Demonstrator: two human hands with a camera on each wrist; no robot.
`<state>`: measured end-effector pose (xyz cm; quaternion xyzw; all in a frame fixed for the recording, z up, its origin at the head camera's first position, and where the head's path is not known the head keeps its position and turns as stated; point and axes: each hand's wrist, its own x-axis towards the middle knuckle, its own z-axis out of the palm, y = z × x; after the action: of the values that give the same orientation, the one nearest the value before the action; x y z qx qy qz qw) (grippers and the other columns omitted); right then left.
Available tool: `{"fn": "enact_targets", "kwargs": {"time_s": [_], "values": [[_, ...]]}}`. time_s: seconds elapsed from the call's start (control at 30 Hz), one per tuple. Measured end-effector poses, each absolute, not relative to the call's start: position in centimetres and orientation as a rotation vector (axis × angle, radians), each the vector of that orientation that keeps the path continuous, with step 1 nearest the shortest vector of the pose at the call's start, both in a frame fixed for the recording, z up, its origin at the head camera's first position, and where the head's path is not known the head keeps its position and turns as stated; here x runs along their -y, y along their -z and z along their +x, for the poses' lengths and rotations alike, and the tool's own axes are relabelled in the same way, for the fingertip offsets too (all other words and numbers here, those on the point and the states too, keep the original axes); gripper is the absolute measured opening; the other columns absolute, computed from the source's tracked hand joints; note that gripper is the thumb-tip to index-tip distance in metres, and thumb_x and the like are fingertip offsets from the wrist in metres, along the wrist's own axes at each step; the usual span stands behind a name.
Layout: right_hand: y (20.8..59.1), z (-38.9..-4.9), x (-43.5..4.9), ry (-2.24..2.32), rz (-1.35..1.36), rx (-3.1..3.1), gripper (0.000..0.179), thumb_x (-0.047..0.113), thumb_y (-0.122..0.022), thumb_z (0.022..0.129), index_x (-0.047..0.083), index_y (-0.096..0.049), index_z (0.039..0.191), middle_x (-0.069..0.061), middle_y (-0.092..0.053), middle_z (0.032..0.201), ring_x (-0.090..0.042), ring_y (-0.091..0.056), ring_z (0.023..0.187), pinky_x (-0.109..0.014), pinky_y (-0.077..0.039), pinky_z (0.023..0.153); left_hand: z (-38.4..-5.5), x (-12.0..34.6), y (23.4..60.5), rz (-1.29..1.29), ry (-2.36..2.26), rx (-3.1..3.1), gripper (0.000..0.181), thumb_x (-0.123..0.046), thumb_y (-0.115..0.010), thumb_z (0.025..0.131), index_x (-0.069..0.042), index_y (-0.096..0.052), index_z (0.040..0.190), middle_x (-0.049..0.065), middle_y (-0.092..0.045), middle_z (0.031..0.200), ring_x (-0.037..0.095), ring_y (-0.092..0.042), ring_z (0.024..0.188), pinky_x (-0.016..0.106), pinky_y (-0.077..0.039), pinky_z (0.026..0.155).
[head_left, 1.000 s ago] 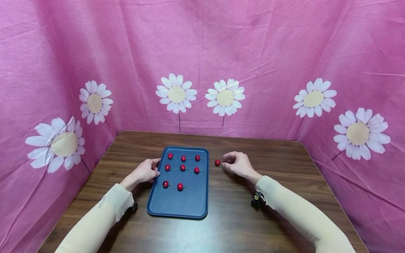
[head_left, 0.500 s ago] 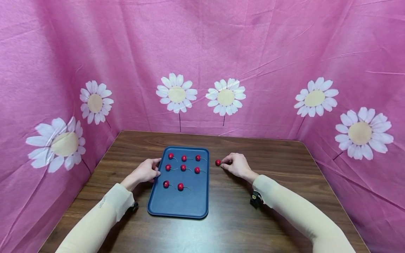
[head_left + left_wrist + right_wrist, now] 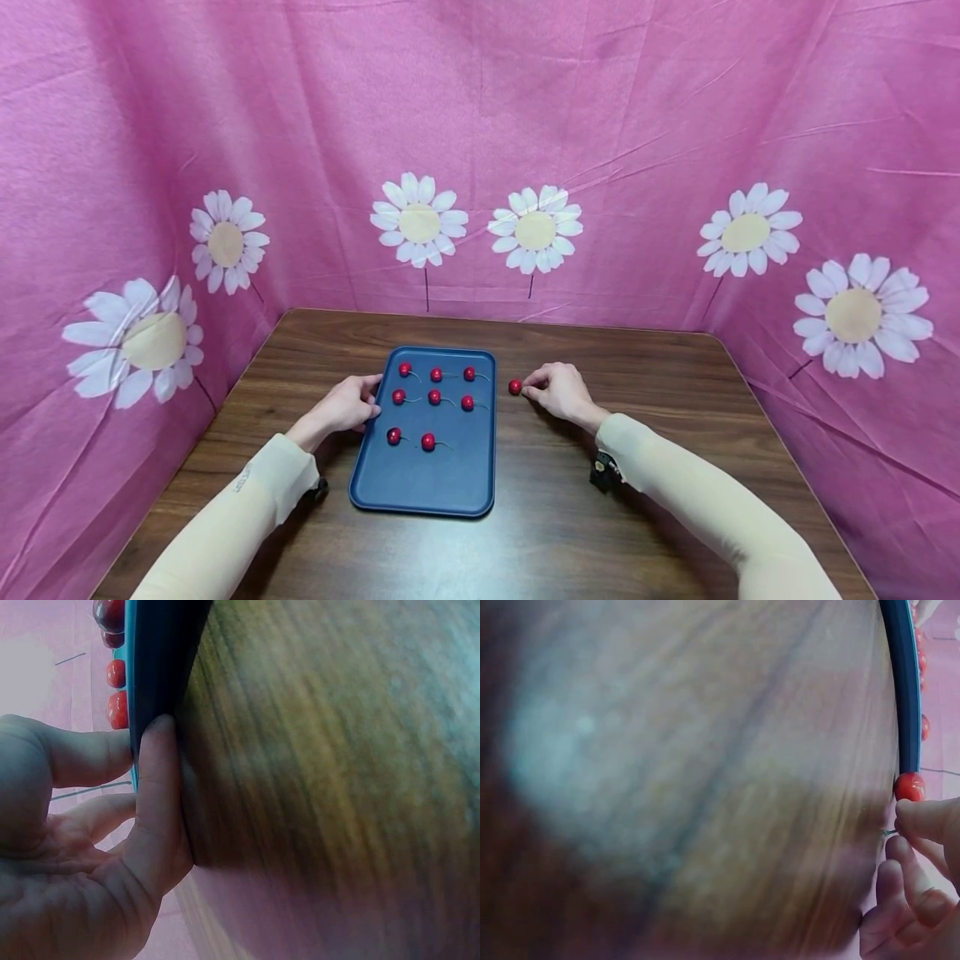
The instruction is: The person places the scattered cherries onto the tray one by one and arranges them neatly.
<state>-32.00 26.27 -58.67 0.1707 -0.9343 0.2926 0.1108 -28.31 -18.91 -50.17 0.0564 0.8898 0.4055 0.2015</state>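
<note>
A dark blue rectangular tray point(image 3: 420, 493) lies on the table, with several red cherries, such as one cherry point(image 3: 427, 442), set out in rows, stems pointing right. My left hand point(image 3: 341, 406) holds the tray's left edge. In the left wrist view the thumb meets the rim, and a finger point(image 3: 157, 780) lies along the tray's underside. To the right of the tray, my right hand point(image 3: 562, 392) pinches another red cherry point(image 3: 514, 387) at its stem side, between thumb and forefinger. The right wrist view shows this cherry point(image 3: 910, 787) at the fingertips, a bit of thin stem below it.
The brown wooden table point(image 3: 637, 517) reaches out on both sides of the tray. Behind it and to its sides hangs a pink curtain point(image 3: 480, 100) with white daisies. Each wrist wears a small black camera, as the right wrist camera point(image 3: 606, 472) shows.
My right thumb and forefinger have come together at the single cherry, and it has shifted very slightly left. The left hand and the tray have stayed in place.
</note>
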Motion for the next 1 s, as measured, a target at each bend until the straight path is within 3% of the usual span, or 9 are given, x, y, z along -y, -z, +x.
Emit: {"fn": "enact_targets", "kwargs": {"time_s": [0.23, 0.33, 0.47, 0.7, 1.0], "values": [[58.1, -31.4, -25.9, -0.893, 0.528, 2.728, 0.006, 0.036, -0.088, 0.094, 0.031, -0.091, 0.093, 0.012, -0.084, 0.087, -0.01, -0.073, 0.082, -0.031, -0.054, 0.071, -28.3, 18.9, 50.1, 0.157, -1.13, -2.485, 0.075, 0.002, -0.069, 0.104, 0.0, -0.039, 0.173, 0.015, -0.06, 0.106, 0.024, -0.067, 0.091, 0.039, -0.07, 0.076], [56.0, -30.3, -25.0, -0.893, 0.47, 2.801, 0.005, 0.032, -0.088, 0.094, 0.03, -0.092, 0.094, 0.008, -0.085, 0.092, -0.017, -0.078, 0.09, -0.04, -0.06, 0.077, -28.3, 18.9, 50.0, 0.157, -1.133, -2.484, 0.075, 0.002, -0.069, 0.104, -0.001, -0.039, 0.173, 0.015, -0.06, 0.106, 0.024, -0.067, 0.091, 0.039, -0.071, 0.077], [53.0, -28.3, -23.3, -0.911, 0.415, 2.858, 0.005, 0.024, -0.087, 0.095, 0.023, -0.092, 0.095, 0.002, -0.087, 0.096, -0.019, -0.079, 0.093, -0.042, -0.062, 0.081, -28.3, 18.9, 50.0, 0.161, -1.128, -2.494, 0.075, 0.002, -0.069, 0.104, 0.0, -0.039, 0.173, 0.014, -0.058, 0.105, 0.024, -0.066, 0.091, 0.038, -0.07, 0.076], [51.1, -26.7, -21.3, -0.996, 0.471, 2.857, 0.005, 0.021, -0.087, 0.096, 0.018, -0.091, 0.094, 0.004, -0.083, 0.082, -0.001, -0.065, 0.068, -0.025, -0.053, 0.066, -28.2, 18.9, 49.9, 0.154, -1.128, -2.491, 0.075, 0.001, -0.069, 0.104, -0.001, -0.039, 0.173, 0.014, -0.059, 0.105, 0.024, -0.068, 0.092, 0.039, -0.071, 0.077], [50.0, -24.9, -18.7, -1.134, 0.622, 2.91, 0.005, 0.017, -0.087, 0.098, 0.015, -0.091, 0.097, 0.003, -0.084, 0.087, -0.002, -0.061, 0.069, -0.022, -0.049, 0.064, -28.2, 18.8, 49.9, 0.162, -1.118, -2.497, 0.074, 0.0, -0.069, 0.104, -0.001, -0.04, 0.172, 0.012, -0.059, 0.103, 0.022, -0.068, 0.09, 0.038, -0.071, 0.075]]}}
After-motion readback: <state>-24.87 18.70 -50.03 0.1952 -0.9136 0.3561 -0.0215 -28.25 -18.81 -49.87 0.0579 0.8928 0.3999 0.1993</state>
